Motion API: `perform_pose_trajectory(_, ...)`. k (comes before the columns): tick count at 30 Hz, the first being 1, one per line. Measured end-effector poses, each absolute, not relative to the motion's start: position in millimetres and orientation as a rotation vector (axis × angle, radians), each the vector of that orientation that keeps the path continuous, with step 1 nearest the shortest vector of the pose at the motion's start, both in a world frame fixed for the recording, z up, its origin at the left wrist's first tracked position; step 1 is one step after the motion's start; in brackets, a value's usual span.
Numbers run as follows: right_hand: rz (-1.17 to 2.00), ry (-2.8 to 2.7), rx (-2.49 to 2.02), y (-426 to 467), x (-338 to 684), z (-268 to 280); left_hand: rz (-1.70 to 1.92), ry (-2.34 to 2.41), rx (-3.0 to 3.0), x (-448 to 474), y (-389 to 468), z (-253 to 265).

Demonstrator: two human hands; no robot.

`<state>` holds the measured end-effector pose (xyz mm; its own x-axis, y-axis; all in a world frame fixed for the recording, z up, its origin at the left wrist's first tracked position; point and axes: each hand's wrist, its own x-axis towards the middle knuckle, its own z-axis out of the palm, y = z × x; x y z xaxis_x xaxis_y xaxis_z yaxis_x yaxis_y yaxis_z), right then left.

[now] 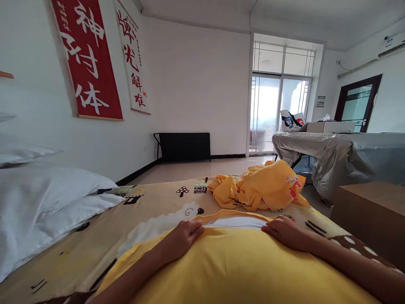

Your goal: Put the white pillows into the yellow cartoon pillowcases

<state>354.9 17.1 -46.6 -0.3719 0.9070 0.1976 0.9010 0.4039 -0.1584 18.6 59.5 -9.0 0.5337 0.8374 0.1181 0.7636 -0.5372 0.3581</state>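
Faces a plain pale wall (196,84) in a bright room. Shows in front of it a wide bed (161,192), spread with beige bedding printed with a white sheep, mushrooms and brown shapes. Has a yellow cloth (230,261) across the near part of the bed, filling the lower middle between two bare forearms. Includes white pillows (63,198) heaped at left, sunlit glass doors (265,109) at the back and, at right, a worktop (386,145) draped in wrinkled plastic. Takes in a red scroll (98,63) with white characters at upper left, a brown box (373,211) near the bed at right, and a crumpled orange cloth (268,185) bunched just beyond the yellow one. Adds a white scroll (134,63) with red characters and a low black panel (185,146) against the far wall. Grips the yellow cloth by its far edge with left hand (186,236) and right hand (286,232) held apart, fingers (196,230) of both closed on fabric, to either side of a white strip (237,221).
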Motion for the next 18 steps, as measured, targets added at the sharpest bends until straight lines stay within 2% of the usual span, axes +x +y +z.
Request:
perform_pose_trajectory(4, 0.105, -2.346, -1.644, 8, 353, -64, 0.35, 1.463, 2.546, 29, 51, -34)
perform_pose_trajectory(7, 0.012, -2.377, -1.672, -12, 346, -44, 0.324, 1.56, 2.6, 20, 33, -25)
perform_pose_trajectory(10, -0.169, -2.357, -1.687, -30, 340, 0, 0.407, 1.576, 2.597, 3, 14, 16)
perform_pose_trajectory(14, -0.487, -2.255, -1.597, -38, 337, 57, 0.731, 1.719, 2.651, -9, -10, 83)
perform_pose_trajectory(18, -0.799, -2.117, -1.527, -34, 339, 81, 1.063, 1.885, 2.836, -8, -28, 114)
